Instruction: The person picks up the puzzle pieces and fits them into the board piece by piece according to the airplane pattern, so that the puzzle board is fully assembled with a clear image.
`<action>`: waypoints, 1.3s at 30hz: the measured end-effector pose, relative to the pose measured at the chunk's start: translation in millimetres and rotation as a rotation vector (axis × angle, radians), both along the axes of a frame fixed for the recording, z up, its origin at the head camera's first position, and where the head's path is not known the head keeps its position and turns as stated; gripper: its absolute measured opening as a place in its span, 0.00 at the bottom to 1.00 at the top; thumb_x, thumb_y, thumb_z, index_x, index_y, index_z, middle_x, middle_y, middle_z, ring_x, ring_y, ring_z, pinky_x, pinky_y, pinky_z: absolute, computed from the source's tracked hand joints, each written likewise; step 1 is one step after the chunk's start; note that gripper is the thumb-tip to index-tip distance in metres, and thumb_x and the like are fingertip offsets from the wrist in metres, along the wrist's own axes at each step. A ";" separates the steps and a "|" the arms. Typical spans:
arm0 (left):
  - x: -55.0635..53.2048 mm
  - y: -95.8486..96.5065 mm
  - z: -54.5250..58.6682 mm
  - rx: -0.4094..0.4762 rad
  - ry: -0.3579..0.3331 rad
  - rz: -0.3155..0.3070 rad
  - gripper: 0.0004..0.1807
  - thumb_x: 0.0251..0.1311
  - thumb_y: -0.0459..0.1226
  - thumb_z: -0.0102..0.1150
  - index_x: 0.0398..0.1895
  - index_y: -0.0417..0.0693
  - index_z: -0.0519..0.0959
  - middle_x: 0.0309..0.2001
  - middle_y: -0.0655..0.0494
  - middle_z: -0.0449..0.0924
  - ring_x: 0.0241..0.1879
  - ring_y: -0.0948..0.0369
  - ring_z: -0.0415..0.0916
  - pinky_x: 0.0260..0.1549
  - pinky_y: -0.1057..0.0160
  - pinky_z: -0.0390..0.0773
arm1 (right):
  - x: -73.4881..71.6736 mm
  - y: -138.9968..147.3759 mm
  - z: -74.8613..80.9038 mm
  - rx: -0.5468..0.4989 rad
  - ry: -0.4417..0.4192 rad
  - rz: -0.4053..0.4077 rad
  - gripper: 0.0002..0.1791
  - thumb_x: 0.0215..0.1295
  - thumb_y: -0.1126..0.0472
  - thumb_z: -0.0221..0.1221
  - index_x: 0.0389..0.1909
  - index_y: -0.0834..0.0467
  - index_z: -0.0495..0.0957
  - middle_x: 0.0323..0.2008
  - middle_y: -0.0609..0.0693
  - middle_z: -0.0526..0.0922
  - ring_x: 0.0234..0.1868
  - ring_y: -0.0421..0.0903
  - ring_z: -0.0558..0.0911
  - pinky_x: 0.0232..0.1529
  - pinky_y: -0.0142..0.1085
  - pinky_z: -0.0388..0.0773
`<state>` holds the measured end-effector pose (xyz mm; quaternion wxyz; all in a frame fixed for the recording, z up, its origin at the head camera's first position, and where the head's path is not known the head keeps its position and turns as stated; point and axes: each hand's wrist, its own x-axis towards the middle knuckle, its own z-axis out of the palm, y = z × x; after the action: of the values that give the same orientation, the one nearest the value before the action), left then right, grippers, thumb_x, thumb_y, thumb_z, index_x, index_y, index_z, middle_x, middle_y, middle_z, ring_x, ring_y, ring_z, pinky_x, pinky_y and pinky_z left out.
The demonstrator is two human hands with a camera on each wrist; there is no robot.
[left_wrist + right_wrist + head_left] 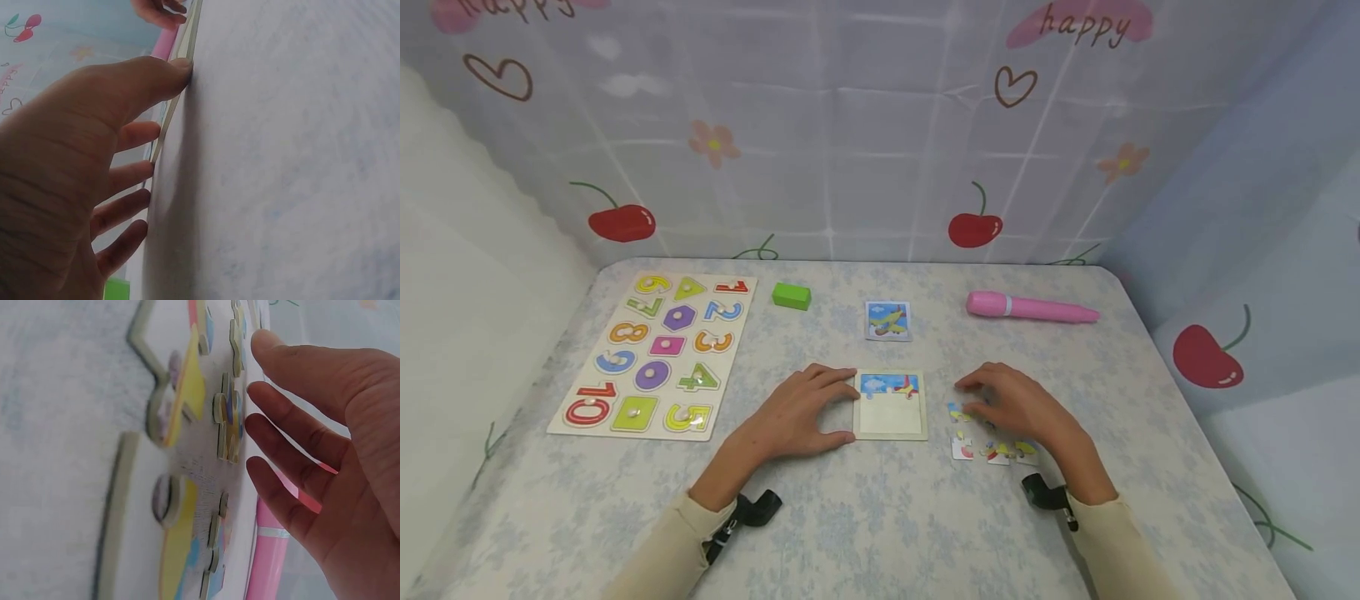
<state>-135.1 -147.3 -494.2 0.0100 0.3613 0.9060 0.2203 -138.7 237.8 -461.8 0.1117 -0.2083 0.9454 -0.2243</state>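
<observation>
My left hand (796, 412) is at the left side of a small square puzzle tray (890, 437), its thumb tip and index fingertip touching the edge. A strip of sky-blue jigsaw pieces (880, 385) with a red plane part lies along the tray's top; below it the pale base is bare. To the right, my right hand (1021, 404) hovers above loose jigsaw pieces (962, 447), fingers spread and gently bent, holding nothing. In the right wrist view several pieces (180, 384) lie spread on the table, thumb and fingertips apart from them. The hand partly hides pieces in the head view.
Behind the tray lies a plane picture card (888, 322). A green block (792, 296) sits left of it, a pink pen-shaped stick (1033, 307) right. A number and shape board (655, 354) covers the table's left part. A printed curtain (865, 150) hangs behind.
</observation>
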 end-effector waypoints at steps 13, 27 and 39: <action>0.4 0.9 1.0 0.006 -0.006 0.007 0.30 0.61 0.57 0.77 0.63 0.57 0.84 0.77 0.55 0.73 0.70 0.52 0.72 0.63 0.43 0.76 | 7.6 5.2 -2.4 -0.048 -0.016 0.058 0.22 0.62 0.59 0.79 0.58 0.52 0.88 0.51 0.41 0.87 0.57 0.47 0.80 0.60 0.51 0.80; 0.0 1.0 -1.1 -0.006 -0.006 0.020 0.31 0.60 0.58 0.77 0.63 0.59 0.84 0.77 0.57 0.72 0.70 0.53 0.71 0.63 0.43 0.76 | 7.9 1.9 -1.6 -0.034 0.003 0.085 0.17 0.66 0.61 0.76 0.55 0.52 0.90 0.50 0.42 0.86 0.55 0.46 0.80 0.58 0.50 0.81; 0.0 0.6 -1.8 -0.011 0.004 0.019 0.31 0.60 0.58 0.77 0.63 0.59 0.84 0.77 0.57 0.73 0.70 0.53 0.72 0.63 0.44 0.77 | 5.1 -0.4 -3.0 -0.019 0.048 0.101 0.16 0.67 0.57 0.74 0.55 0.51 0.89 0.51 0.43 0.85 0.53 0.45 0.81 0.56 0.48 0.82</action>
<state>-135.1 -146.6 -495.9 0.0080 0.3531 0.9105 0.2148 -133.6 237.4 -464.8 0.0983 -0.2620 0.9339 -0.2225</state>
